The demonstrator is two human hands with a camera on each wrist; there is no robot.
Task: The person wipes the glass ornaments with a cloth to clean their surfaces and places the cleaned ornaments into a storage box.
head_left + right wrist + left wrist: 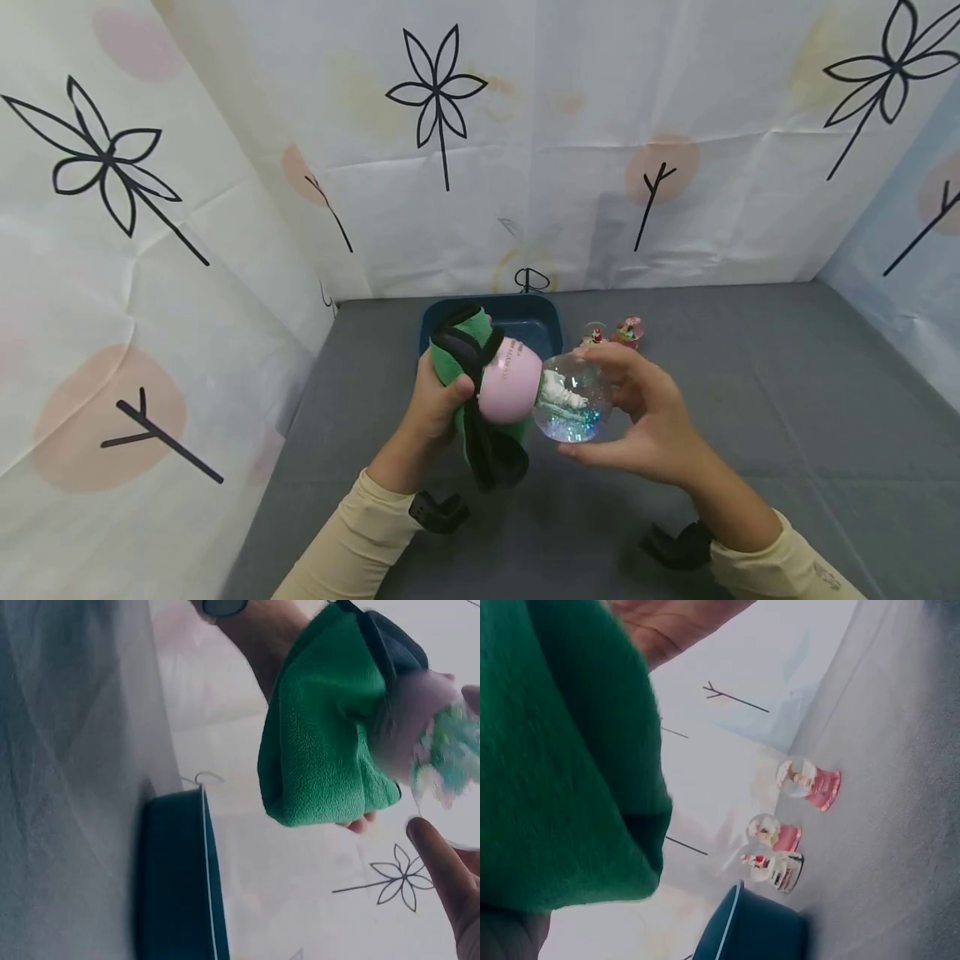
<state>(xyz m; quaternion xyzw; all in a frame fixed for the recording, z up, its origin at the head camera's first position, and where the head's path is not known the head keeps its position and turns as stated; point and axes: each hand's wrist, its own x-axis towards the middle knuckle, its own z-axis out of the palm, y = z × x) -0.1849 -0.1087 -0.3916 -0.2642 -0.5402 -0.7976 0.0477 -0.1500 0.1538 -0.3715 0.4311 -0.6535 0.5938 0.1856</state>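
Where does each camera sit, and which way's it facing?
Head: on the head, facing forward and down at the snow globe and green cloth; left hand, right hand and sleeves show.
Left: on that wrist, facing past the cloth toward three other snow globes; a hand partly shows.
Right: on that wrist, facing the cloth and pink base; both hands partly show.
Both wrist views share the blue basin.

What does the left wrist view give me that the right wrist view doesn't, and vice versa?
Only the left wrist view: three small snow globes standing beyond the blue basin.
Only the right wrist view: the held snow globe with its pink base.
Both: the green cloth, the basin, the gray table and the patterned backdrop.
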